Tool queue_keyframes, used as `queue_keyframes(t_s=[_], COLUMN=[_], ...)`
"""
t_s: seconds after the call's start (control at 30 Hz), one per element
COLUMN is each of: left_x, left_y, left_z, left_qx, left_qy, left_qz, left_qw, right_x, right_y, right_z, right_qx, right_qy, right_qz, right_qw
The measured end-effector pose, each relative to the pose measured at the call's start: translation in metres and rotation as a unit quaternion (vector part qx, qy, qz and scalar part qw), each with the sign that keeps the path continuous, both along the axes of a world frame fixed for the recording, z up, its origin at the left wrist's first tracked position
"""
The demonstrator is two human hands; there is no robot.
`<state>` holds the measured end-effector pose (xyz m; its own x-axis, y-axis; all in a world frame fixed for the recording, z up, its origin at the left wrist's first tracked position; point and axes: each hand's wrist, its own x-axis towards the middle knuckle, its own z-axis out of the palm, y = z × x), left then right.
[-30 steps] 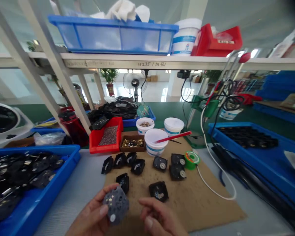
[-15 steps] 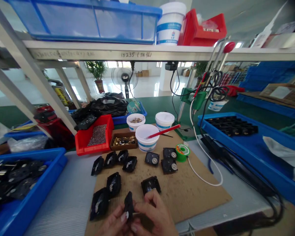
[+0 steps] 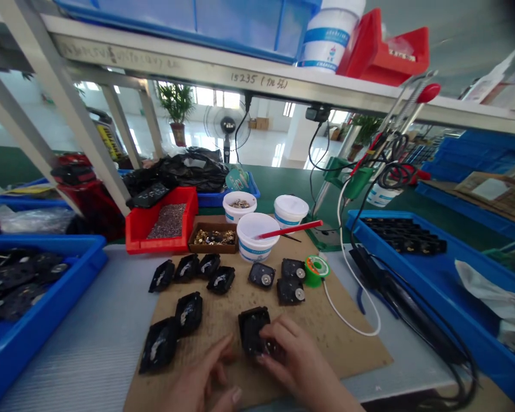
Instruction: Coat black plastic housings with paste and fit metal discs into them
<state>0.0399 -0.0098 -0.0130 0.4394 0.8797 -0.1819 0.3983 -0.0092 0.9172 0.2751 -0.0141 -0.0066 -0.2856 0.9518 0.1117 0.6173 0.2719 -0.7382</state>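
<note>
One black housing point(image 3: 251, 329) rests on the cardboard sheet point(image 3: 326, 326) in the head view, near the sheet's front edge, with the right hand point(image 3: 298, 355) at its lower right side. That hand's fingers are bent and its thumb and fingertips are drawn close together against the housing; whether they grip it or a small part on it, I cannot tell. To the left, the left hand point(image 3: 201, 375) has its fingers spread, thumb apart, holding nothing that shows, its fingertips just beside the housing. Farther left on the cardboard lie six open housings point(image 3: 189, 315), tilted at various angles, with whitish marks inside. Behind the right hand are three disc-bearing housings point(image 3: 261, 274), each showing a round metal disc, and just beside them a green spool point(image 3: 316, 270). At the back of the cardboard, a brown box point(image 3: 212, 248) of brass-coloured parts sits between a red bin point(image 3: 154, 246) of small grains and a white tub point(image 3: 257, 252) with a red stick point(image 3: 300, 228) slanting out over its rim. Dark parts fill the left blue tray point(image 3: 90, 263), while black pieces stand in rows in the right blue tray point(image 3: 455, 274).
</note>
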Motion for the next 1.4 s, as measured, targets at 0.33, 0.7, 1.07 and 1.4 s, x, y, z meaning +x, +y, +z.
queue_keyframes(t_s=[0.33, 0.7, 1.07, 1.4], left_x=[0.039, 0.034, 0.032, 0.007], left_y=[0.04, 0.042, 0.045, 0.037], left_z=[-0.03, -0.038, -0.041, -0.025], left_qx=[0.299, 0.352, 0.37, 0.431], left_qy=[0.167, 0.203, 0.212, 0.214], left_qz=[-0.036, -0.077, -0.083, -0.114], left_qw=[0.939, 0.911, 0.901, 0.869], right_x=[0.008, 0.006, -0.005, -0.003], right_y=[0.026, 0.038, 0.039, 0.053], right_z=[0.004, 0.013, 0.015, 0.024], right_qx=[-0.03, -0.042, -0.047, 0.006], right_qy=[-0.145, -0.191, -0.237, -0.33], right_qz=[0.045, 0.083, 0.052, 0.004], right_qw=[0.988, 0.977, 0.969, 0.944])
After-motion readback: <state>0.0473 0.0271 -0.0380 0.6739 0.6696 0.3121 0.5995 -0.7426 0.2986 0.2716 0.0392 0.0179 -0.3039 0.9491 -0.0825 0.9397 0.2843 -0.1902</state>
